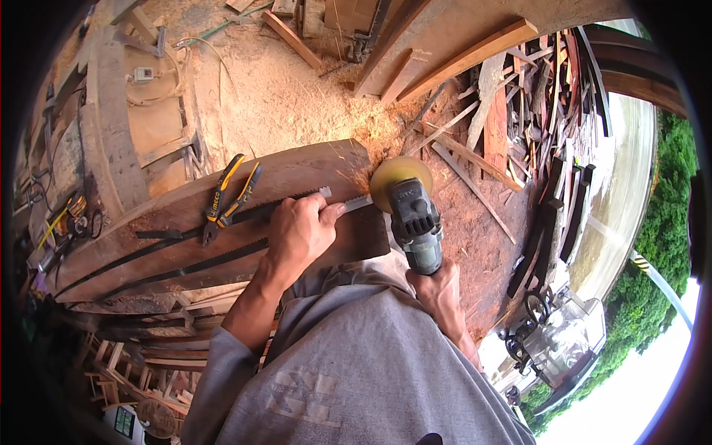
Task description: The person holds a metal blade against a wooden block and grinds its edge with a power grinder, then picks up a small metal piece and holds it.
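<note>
Sawdust floor (282, 96), wooden plank (185, 215), scrap lumber (519, 111)

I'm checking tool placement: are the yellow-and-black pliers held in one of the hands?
No, the yellow-and-black pliers lie loose on the wooden plank, while the left hand presses a long toothed saw blade and the right hand grips the grey angle grinder.

A single head-worn camera looks steeply down over the person's own chest, close above the plank (222, 215) and both hands; its fisheye lens bends the edges, so what lies at the rim is probably farther off than it seems
</note>
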Action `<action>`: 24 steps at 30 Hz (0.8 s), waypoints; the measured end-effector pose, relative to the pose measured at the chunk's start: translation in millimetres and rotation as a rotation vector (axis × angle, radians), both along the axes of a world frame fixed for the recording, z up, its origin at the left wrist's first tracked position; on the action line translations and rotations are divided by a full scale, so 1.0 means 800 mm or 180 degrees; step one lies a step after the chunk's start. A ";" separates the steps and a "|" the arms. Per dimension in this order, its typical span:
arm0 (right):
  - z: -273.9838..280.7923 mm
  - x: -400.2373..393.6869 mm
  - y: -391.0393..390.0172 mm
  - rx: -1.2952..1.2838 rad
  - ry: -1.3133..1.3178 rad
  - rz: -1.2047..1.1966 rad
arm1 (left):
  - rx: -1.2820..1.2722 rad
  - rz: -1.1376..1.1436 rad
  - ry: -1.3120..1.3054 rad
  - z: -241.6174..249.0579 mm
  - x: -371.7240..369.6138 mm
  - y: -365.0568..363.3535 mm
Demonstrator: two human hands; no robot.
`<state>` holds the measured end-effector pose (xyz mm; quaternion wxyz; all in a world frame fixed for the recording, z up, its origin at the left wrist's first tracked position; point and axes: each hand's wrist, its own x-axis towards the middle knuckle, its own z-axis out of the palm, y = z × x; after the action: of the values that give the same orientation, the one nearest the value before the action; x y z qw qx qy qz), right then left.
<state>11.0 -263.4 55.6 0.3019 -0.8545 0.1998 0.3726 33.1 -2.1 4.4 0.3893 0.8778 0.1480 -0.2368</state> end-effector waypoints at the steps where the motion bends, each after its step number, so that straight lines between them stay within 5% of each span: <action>1: -0.005 -0.007 -0.009 -0.0022 -0.0023 0.0037 | 0.0009 0.0016 -0.0004 0.000 0.000 0.001; 24: 0.012 0.000 0.002 -0.0047 -0.0098 0.0025 | -0.0037 0.0062 -0.0329 -0.005 -0.005 -0.002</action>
<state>11.2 -261.9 64.8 0.2971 -0.8631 0.1944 0.3591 29.2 -3.7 0.1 0.4038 0.8851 0.1349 -0.1882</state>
